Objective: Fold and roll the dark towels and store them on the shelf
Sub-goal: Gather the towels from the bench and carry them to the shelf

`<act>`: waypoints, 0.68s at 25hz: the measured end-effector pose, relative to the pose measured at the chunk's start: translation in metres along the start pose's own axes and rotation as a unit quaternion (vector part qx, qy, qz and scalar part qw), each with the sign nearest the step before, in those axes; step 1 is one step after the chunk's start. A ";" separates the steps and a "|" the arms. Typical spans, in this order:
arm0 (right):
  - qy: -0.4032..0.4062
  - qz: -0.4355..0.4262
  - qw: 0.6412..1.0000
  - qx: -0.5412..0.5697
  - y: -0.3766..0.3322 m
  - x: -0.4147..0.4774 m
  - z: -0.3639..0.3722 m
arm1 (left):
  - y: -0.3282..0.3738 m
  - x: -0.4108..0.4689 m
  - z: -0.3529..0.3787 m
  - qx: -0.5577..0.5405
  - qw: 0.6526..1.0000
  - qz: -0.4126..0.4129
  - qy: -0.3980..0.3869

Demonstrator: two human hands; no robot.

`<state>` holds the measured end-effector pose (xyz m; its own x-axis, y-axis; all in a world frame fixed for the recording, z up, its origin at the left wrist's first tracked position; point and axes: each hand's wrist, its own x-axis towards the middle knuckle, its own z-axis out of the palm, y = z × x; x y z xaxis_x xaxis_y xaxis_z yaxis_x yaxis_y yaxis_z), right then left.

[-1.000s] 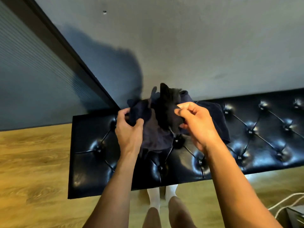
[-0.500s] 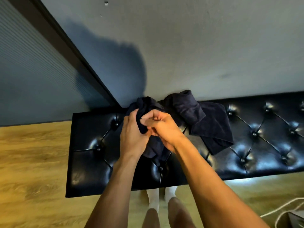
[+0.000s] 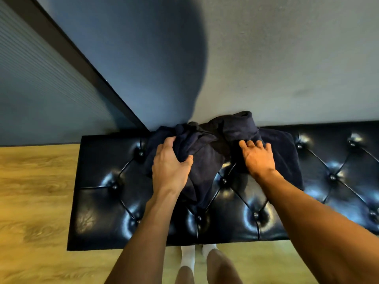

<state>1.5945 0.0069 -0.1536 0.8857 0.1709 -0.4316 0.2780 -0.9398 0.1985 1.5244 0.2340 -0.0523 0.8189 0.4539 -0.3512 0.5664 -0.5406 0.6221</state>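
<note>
Fingers [image 3: 167, 144] of the left hand [image 3: 170, 167] curl over a bunched navy towel [image 3: 196, 146], with the thumb closing in from the right, so the cloth is gripped in a firm handful. Part of this towel hangs down from the grip and drapes across the seat toward the near edge.

The right hand [image 3: 259, 158] is palm down with its fingers [image 3: 251, 144] straight and spread, holding nothing. They lie on a second navy towel [image 3: 287, 154], which is spread out loosely to the right. Whether the palm presses down cannot be told. Just beyond the fingertips, a thick fold of this towel [image 3: 240, 128] stands up against the wall [image 3: 287, 58].

Both towels sit together in one rumpled heap at the back of a black tufted leather bench [image 3: 102, 201], near its left end. The glossy bench has round buttons [image 3: 223, 181] joined by diagonal seams, and its back edge meets the pale grey wall. A large rounded shadow [image 3: 153, 58] falls on the wall above the towels.

At far left, a ribbed panel [image 3: 30, 78] with a dark frame slants away. The wooden floor [image 3: 30, 201] surrounds the bench, and the person's legs in white socks [image 3: 187, 257] stand at its near edge.
</note>
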 end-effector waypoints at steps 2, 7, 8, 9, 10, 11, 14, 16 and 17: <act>-0.007 0.000 0.999 0.032 0.000 0.004 -0.007 | -0.003 -0.001 0.003 -0.004 1.000 -0.006 -0.002; 0.166 0.053 0.908 0.380 -0.010 -0.032 -0.085 | 0.004 -0.010 -0.013 -0.075 0.995 -0.053 0.035; 0.200 0.064 0.877 0.433 -0.012 -0.045 -0.106 | 0.008 -0.012 -0.022 -0.092 0.993 -0.055 0.057; 0.229 0.072 0.853 0.464 -0.015 -0.058 -0.124 | 0.013 -0.016 -0.031 -0.111 0.989 -0.053 0.079; 0.248 0.082 0.843 0.470 -0.017 -0.070 -0.138 | 0.018 -0.019 -0.041 -0.128 0.985 -0.050 0.099; 0.248 0.099 0.841 0.470 -0.019 -0.078 -0.147 | 0.023 -0.023 -0.051 -0.141 0.982 -0.046 0.115; 0.210 0.164 0.783 0.562 -0.024 -0.089 -0.157 | 0.034 -0.032 -0.072 -0.153 0.978 -0.021 0.142; 0.168 0.153 0.748 0.624 -0.038 -0.097 -0.163 | 0.039 -0.038 -0.078 -0.150 0.981 0.008 0.122; 0.144 0.132 0.746 0.637 -0.049 -0.103 -0.164 | 0.039 -0.041 -0.077 -0.146 0.984 0.028 0.098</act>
<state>1.5503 0.0839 0.0252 0.9413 -0.1859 -0.2816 -0.3360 -0.4391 -0.8332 1.5061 0.2492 0.0401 0.7981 0.5725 -0.1876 0.4473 -0.3545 0.8211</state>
